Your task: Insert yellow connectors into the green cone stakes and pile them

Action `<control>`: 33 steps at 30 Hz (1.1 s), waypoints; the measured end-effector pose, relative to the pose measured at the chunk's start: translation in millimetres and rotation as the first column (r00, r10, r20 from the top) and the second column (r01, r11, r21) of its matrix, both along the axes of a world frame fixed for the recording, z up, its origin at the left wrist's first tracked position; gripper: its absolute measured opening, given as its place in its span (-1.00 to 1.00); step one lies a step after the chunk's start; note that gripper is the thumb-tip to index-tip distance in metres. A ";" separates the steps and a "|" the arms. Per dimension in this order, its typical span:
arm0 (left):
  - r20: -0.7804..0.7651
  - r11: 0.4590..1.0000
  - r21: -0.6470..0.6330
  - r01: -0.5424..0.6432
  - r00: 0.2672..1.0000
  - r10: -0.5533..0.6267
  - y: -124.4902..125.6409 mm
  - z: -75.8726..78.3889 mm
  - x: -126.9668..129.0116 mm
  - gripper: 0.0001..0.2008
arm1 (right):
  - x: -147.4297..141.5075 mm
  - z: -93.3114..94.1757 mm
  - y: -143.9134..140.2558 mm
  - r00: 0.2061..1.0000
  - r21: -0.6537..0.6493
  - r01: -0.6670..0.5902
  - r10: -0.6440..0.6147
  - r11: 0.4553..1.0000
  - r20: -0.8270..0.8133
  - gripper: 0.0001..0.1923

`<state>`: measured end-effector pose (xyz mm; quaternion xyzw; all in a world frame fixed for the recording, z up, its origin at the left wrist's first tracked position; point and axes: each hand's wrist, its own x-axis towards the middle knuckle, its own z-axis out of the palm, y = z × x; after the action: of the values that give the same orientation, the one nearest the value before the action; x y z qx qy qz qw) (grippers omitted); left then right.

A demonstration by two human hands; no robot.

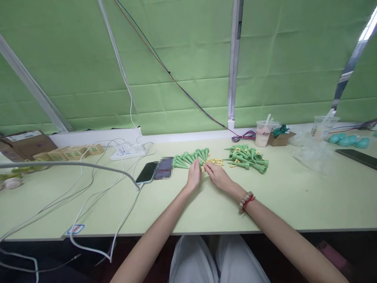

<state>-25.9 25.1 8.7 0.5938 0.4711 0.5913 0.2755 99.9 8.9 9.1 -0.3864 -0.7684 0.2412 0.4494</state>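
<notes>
Near the middle of the table my two hands almost meet. My left hand (193, 177) is closed on a green plastic cone, of which only a bit shows past the fingers. My right hand (218, 176) is closed in a pinch at that cone's end, on what looks like a small yellow piece; the fingers mostly cover it. Just behind the hands lies a scatter of small yellow pieces (216, 161). A fanned row of green cones (186, 158) lies beyond my left hand. To the right is a loose heap of green cones (249, 158), some with yellow tips.
A phone (146, 173) with a cable lies left, beside a blurred-out item (163, 168). White cables (88, 192) cross the table from a power strip (129, 151). On the right stand a drink cup (263, 134), a small cardboard box (279, 138) and a plastic bag (312, 153).
</notes>
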 end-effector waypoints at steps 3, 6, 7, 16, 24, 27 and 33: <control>-0.084 0.999 0.033 0.020 0.996 -0.017 -3.1 -0.1 -2.3 -0.65 | -7.9 -3.2 1.8 0.981 -0.280 -0.106 0.055 0.954 -0.184 -0.62; -0.174 0.997 0.073 -0.003 0.985 0.015 -7.7 2.5 -4.5 -0.66 | -11.3 -0.3 1.6 0.909 -0.497 -0.277 0.058 0.823 -0.412 -0.60; -0.211 0.997 0.082 -0.006 0.977 0.023 -9.3 3.6 -5.1 -0.66 | -10.9 1.4 1.2 0.881 -0.538 -0.336 0.057 0.773 -0.469 -0.60; -0.417 0.995 0.104 -0.010 0.907 0.053 -16.1 8.7 -7.8 -0.68 | -7.1 2.6 3.4 0.870 -0.624 -0.408 0.078 0.666 -0.487 -0.63; -0.100 0.999 0.037 -0.017 0.995 0.021 -5.0 7.7 -4.2 -0.63 | -2.4 6.9 -7.6 0.942 0.108 0.191 -0.213 0.976 0.259 -0.69; -0.041 1.000 0.004 -0.006 0.999 0.007 -4.1 6.9 -3.7 -0.61 | 0.1 8.1 -8.3 0.932 0.184 0.188 -0.235 0.965 0.277 -0.69; -0.161 0.996 0.088 -0.027 0.986 0.041 -12.7 4.2 -4.0 -0.61 | -1.8 6.1 -6.2 0.985 -0.039 0.141 -0.136 0.989 0.102 -0.58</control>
<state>-29.9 12.4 12.8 0.6430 0.4766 0.5651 0.2003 98.0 2.6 15.2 -0.4607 -0.7554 0.2075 0.4172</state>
